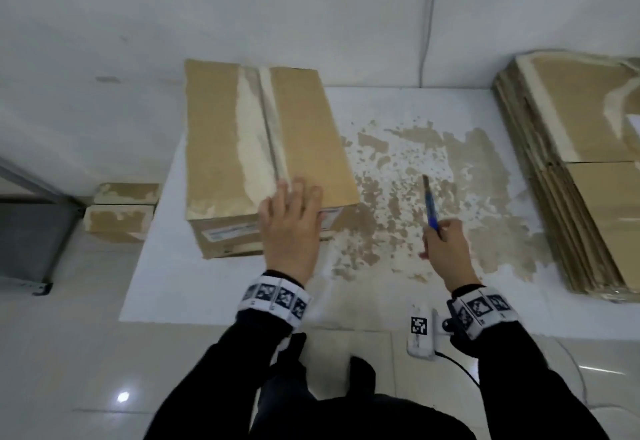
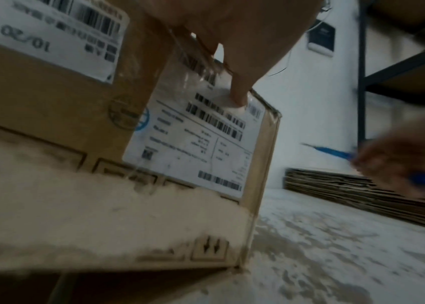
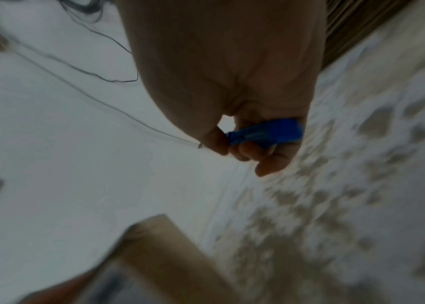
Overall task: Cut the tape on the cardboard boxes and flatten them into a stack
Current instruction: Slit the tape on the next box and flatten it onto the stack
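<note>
Steadying the sealed cardboard box (image 1: 266, 142) on the white mat (image 1: 194, 284), the left hand (image 1: 291, 228) lies flat with straight fingers over the near top edge, thumb down on the labelled front, while the right hand (image 1: 446, 249) grips a blue utility knife (image 1: 431, 207), blade pointing away, off to the box's right. The step looks like readying the first cut: the blade must next come across to the taped centre seam (image 1: 272, 128). Already flattened boxes (image 1: 571, 176) lie stacked far right.
</note>
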A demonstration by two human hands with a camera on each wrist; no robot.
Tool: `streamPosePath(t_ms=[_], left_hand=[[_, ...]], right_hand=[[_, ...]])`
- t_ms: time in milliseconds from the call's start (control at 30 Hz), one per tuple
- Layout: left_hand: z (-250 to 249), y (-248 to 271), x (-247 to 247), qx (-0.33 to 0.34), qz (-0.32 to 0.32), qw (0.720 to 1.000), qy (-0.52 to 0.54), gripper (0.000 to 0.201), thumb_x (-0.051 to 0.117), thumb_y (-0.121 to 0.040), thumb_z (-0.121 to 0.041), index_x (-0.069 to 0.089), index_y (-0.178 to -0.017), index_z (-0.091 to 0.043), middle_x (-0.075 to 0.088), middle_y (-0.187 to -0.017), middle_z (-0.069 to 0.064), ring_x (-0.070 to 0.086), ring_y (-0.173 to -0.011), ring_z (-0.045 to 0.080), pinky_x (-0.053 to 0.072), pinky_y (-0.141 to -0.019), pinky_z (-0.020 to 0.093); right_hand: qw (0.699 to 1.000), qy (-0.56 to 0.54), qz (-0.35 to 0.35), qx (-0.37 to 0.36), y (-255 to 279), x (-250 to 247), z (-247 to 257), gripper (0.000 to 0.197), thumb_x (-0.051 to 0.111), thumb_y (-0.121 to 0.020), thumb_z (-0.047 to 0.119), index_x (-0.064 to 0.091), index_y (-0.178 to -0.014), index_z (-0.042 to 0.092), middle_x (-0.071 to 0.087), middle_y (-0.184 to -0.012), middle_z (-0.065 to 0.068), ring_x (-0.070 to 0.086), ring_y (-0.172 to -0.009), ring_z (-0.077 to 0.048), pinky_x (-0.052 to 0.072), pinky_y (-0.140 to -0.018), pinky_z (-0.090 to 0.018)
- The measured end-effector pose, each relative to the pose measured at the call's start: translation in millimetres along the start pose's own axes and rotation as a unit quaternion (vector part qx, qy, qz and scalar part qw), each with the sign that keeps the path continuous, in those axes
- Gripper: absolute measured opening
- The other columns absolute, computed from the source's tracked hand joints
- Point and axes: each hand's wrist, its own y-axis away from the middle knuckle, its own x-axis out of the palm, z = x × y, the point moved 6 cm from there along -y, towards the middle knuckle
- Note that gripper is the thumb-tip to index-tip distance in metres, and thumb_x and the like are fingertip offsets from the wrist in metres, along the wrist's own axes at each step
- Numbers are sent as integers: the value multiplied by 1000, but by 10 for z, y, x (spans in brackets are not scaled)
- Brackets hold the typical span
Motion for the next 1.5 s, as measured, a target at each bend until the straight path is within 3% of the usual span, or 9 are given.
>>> streamPosePath(t_ms=[233,400,533,633,833,1033,1167,1400,1500], left_hand=[[624,-69,-192,19,98,992,73,46,45,-87,-53,60,-118,-22,59,-126,3,51,-112,28,34,-88,40],[1694,10,-196,-114,209,970,57,92,19,-72,-87,15,-149,-36,-2,-160,9,-1,-147,31,0,-114,56],[1625,-30,-17,-126,214,946,206,98,34,-71,-87,4,-150,-36,-25,-156,0,24,-142,35,31,-112,48],[1230,-157,112,-92,213,940,248,97,43,-75,-79,6,-152,-32,-29,-155,0,12,-146,28,26,-116,40],[685,-310,200,-39,214,945,246,94,39,-79,-78,16,-151,-23,-20,-157,11,-4,-147,29,12,-119,42],[808,-791,167,65,188,961,191,73,38,-87,-64,34,-144,-18,8,-158,18,-3,-147,31,4,-119,45],[727,-821,308,128,177,960,174,75,21,-87,-62,27,-150,-22,15,-158,13,4,-148,26,-7,-117,35],[754,-811,318,103,133,967,193,65,28,-90,-59,36,-146,-27,25,-156,10,16,-146,24,0,-117,32],[763,-815,327,100,122,968,194,68,30,-90,-60,37,-146,-22,27,-155,9,17,-146,23,0,-116,32]], right_hand=[[995,-61,64,-50,131,1207,1129,41,65,-80,53,52,-101,20,50,-81,3,51,-71,-13,41,-66,-27],[992,-75,53,-82,223,1278,1202,28,60,-89,40,45,-75,21,42,-67,7,44,-53,4,33,-53,-13],[993,2,-16,-120,230,1032,1164,38,59,-90,38,40,-66,16,33,-58,4,33,-45,-2,28,-45,-14],[990,13,-95,-106,226,644,980,35,61,-90,37,43,-68,15,36,-59,0,32,-52,-13,27,-45,-18],[972,156,-130,-120,111,97,1185,21,38,-101,22,49,-92,6,49,-74,-9,42,-58,-19,24,-47,-26],[927,321,111,-158,-217,712,2110,39,33,-100,10,34,-139,16,61,-101,-17,56,-75,-29,48,-59,-36],[907,361,104,-189,-525,1153,2464,44,32,-98,6,31,-141,11,58,-115,-22,51,-84,-28,39,-65,-32],[878,435,69,-190,-656,1408,2618,37,32,-95,0,40,-131,4,55,-92,-16,50,-86,-30,33,-62,-31],[860,470,76,-185,-662,1531,2652,35,32,-96,-1,43,-129,1,58,-110,-18,54,-102,-34,38,-72,-31]])
